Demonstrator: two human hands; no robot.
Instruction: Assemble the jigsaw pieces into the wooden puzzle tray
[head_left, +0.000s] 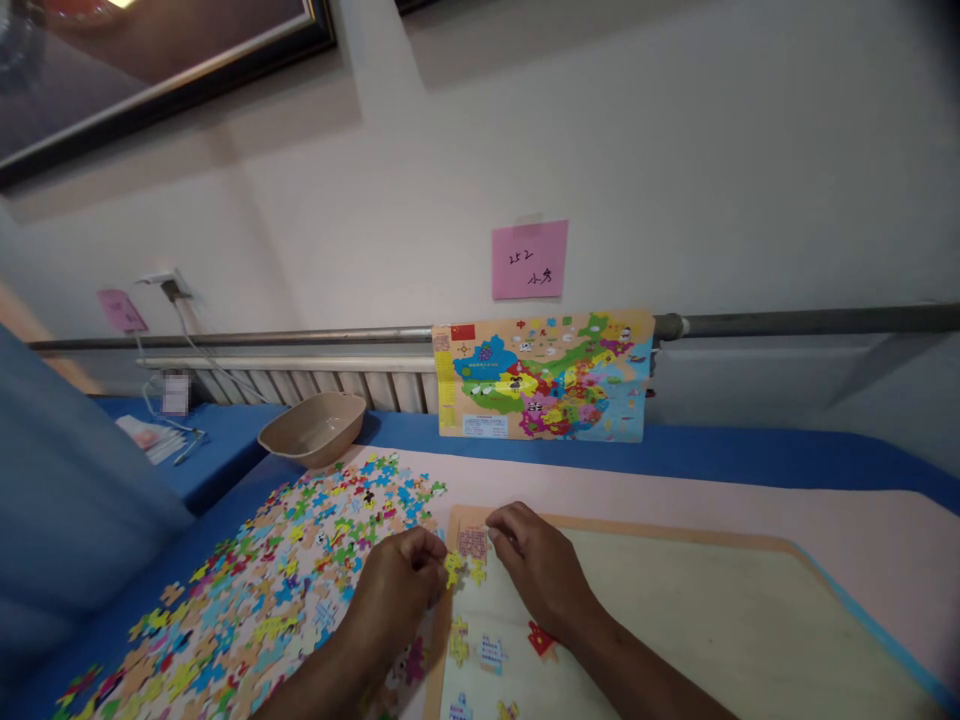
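Holding pieces (491, 655): puzzle board (720, 610), hands (397, 585) at corner. Basin (315, 435) behind loose pile (300, 560).

A: Left part of the desk (750, 455)?
B: Loose puzzle pieces (277, 628); bowl (330, 450) behind them, near the far edge.
A: Right of the pieces?
B: Puzzle board (697, 610); map (540, 385) behind it, at the far edge.
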